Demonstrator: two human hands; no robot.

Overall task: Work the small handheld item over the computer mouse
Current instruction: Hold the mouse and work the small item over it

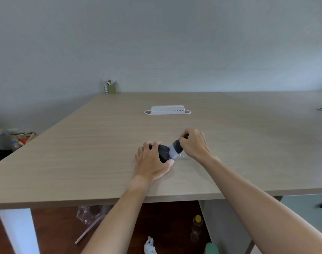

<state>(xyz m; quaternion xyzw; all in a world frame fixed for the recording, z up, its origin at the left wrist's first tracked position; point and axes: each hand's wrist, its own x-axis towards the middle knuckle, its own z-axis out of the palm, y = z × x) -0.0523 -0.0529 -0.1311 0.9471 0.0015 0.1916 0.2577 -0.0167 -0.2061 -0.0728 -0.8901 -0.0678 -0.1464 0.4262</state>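
A black computer mouse lies on the light wooden table, a little right of centre. My left hand wraps around its left side, fingers over the far end and thumb at the near end. My right hand pinches the dark handle of a small brush. The brush's pale grey bristles rest on the right side of the mouse. A few small pale specks sit on the table just right of the bristles.
A white cable tray cover sits further back on the table. A small olive pen holder stands at the far left corner. Under the table are bottles, a plastic bag and a white table leg. Bags lie on the floor at the left.
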